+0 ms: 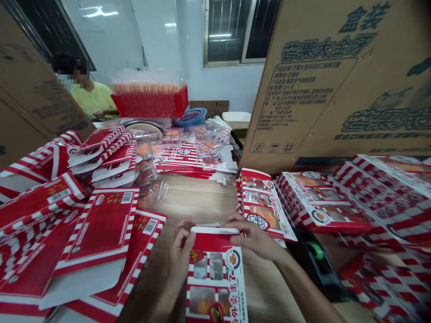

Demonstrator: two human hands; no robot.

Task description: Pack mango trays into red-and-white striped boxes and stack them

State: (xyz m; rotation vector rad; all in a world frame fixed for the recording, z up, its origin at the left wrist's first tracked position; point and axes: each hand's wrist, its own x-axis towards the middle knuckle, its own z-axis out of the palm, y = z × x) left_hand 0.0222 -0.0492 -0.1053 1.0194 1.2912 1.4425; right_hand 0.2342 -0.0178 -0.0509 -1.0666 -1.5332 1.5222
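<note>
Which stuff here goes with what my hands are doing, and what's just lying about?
Seems part of the job:
windowed box, held by your left hand and right hand
striped boxes at left
windowed boxes at right
clear packets

Seems just lying about:
blue basin
white tub
far brown cardboard

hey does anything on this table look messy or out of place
The red-and-white boxes piled at the left lie askew, overlapping at different angles with white flaps sticking out. No spill stands out.
</note>
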